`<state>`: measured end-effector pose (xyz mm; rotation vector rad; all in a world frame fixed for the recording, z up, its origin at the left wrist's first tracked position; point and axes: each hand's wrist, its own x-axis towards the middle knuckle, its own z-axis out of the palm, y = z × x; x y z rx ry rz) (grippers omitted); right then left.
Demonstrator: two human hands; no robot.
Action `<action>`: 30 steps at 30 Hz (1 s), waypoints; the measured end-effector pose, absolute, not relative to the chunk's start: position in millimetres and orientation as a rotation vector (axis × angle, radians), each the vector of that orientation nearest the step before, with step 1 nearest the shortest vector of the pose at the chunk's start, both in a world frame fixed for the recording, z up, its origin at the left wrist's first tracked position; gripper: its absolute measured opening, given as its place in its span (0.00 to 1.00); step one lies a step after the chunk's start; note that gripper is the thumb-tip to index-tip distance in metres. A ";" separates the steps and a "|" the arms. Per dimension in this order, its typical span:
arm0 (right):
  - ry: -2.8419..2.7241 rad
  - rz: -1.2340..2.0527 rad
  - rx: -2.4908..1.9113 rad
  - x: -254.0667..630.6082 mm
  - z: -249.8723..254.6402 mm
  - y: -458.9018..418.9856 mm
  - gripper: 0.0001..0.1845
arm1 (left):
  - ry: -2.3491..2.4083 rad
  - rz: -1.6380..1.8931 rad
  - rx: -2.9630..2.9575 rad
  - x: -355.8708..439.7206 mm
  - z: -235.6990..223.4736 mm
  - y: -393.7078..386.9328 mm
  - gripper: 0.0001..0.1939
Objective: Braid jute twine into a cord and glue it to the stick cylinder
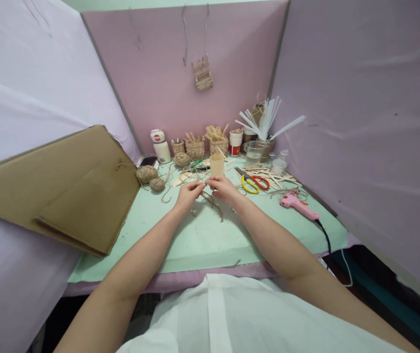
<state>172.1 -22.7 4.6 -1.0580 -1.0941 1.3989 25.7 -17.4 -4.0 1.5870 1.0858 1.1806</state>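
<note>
Nearest the camera is the front of the person's white shirt [228, 314], with both bare forearms reaching from either side of it over the pale green tabletop [210, 245]. The left hand [191, 192] and right hand [223, 188] meet fingertip to fingertip over the middle of the table; on each, thumb and fingers are pressed together, apparently pinching brown twine [216, 207], whose loose length trails below them toward the person, though the exact contact is too small to make out. The step in hand looks like fine two-handed fingering of that twine, perhaps twisting or knotting it; carrying it on calls for a firm pinch on both sides and small, even tension. Just beyond the fingers stands a pale wooden-stick panel [216, 165]. Scissors with yellow and red handles [249, 188] lie to the right, nearer than the pink glue gun [300, 207]; twine balls [146, 173] rest at left.
</note>
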 end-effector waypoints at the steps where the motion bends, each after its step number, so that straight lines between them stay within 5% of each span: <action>1: -1.113 1.387 -1.069 171.8 4.7 -23.4 0.10 | 1.103 1.190 1.600 25.6 -3.7 -17.9 0.14; 10: -1.266 1.042 -1.205 164.8 1.9 -25.9 0.11 | 1.147 1.292 1.619 27.8 -7.9 -17.5 0.10; 19: -1.119 1.336 -1.110 166.6 3.3 -25.5 0.10 | 1.129 1.259 1.586 27.0 -9.1 -16.2 0.12; 30: -1.198 1.311 -1.149 167.5 2.9 -26.2 0.11 | 1.073 1.295 1.329 29.9 -13.2 -12.8 0.10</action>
